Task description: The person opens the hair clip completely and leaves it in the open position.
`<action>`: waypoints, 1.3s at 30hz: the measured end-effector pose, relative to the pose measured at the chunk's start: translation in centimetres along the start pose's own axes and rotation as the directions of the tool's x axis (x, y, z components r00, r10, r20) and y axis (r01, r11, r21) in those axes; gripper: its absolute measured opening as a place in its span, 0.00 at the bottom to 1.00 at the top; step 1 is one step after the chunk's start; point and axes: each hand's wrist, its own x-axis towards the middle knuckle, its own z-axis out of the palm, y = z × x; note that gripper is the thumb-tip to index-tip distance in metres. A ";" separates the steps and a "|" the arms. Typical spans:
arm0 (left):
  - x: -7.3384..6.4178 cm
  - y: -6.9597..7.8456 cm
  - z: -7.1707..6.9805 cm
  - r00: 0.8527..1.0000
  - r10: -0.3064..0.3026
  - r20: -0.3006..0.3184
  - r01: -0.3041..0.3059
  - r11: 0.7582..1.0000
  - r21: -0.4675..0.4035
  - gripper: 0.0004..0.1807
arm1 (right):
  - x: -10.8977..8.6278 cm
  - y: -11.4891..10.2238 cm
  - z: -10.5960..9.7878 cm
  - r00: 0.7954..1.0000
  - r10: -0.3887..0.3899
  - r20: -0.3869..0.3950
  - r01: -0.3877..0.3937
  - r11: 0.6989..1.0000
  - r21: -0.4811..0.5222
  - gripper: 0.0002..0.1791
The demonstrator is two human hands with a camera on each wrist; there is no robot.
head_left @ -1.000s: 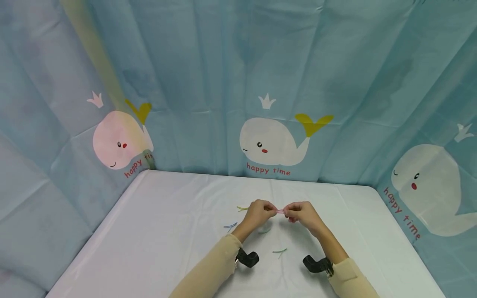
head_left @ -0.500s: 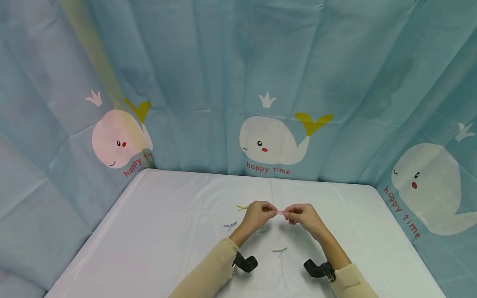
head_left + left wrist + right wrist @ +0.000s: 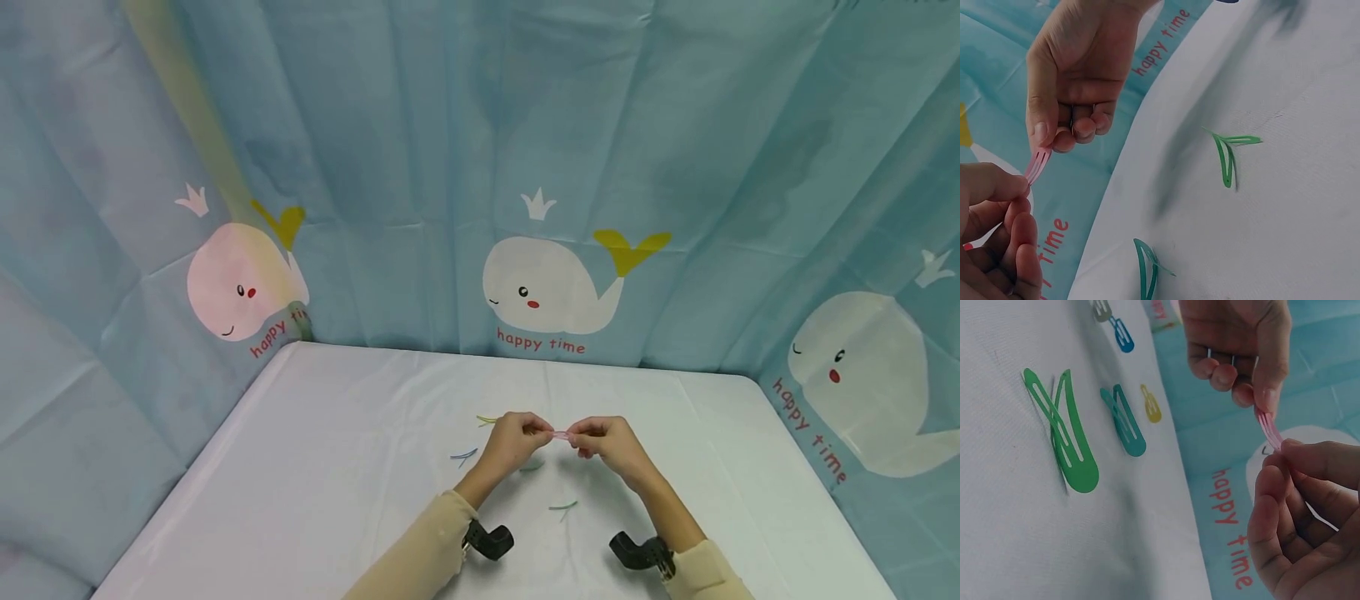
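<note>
Between both hands, above the table, is a pink snap hair clip (image 3: 560,435). My left hand (image 3: 512,442) pinches one end of it between thumb and finger. The other end is pinched by my right hand (image 3: 613,443). Seen in the left wrist view, the slotted pink clip (image 3: 1038,165) bridges the two sets of fingertips, with its ends hidden under them. Beneath the hands lie a teal hair clip (image 3: 1125,425) and, nearer to me, a green hair clip (image 3: 1075,437); both have their arms spread apart.
A yellow hair clip (image 3: 487,420) lies just beyond my left hand, and a blue hair clip (image 3: 463,456) rests left of that wrist. White cloth covers the table (image 3: 337,467). A blue whale-print curtain (image 3: 420,275) hangs along its back and sides.
Both hands, still pinching the pink hair clip, have come slightly closer to me. The hair clips on the table have stayed where they were.
</note>
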 end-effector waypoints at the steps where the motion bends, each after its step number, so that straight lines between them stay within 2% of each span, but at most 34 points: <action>1: -0.1 0.0 0.0 1.000 -0.008 0.002 0.008 1.000 -0.003 0.05 | -0.1 0.0 0.0 1.000 0.001 -0.002 -0.001 1.000 -0.004 0.12; 7: -0.4 -0.2 0.3 1.000 -0.019 0.009 0.020 1.000 -0.014 0.05 | -0.4 0.2 0.1 1.000 0.005 -0.007 -0.005 1.000 -0.015 0.12; 15: -1.2 -0.3 0.3 1.000 -0.010 0.007 0.010 1.000 -0.028 0.04 | -0.9 0.0 0.4 0.999 -0.036 0.033 0.036 0.999 -0.007 0.13; 20: -1.4 -0.1 0.2 1.000 0.010 0.012 -0.009 0.999 -0.050 0.05 | -0.9 0.0 0.5 0.999 -0.029 0.026 0.029 1.000 -0.009 0.12; 35: -1.3 0.1 -0.2 0.995 0.032 0.091 -0.027 0.998 -0.064 0.07 | -0.8 0.2 0.1 0.998 -0.037 0.055 0.035 0.999 0.022 0.13; 39: -1.3 0.3 -0.1 0.993 0.022 0.118 -0.014 0.998 -0.067 0.07 | -1.0 0.0 -0.1 0.997 -0.029 0.067 0.028 0.999 0.027 0.14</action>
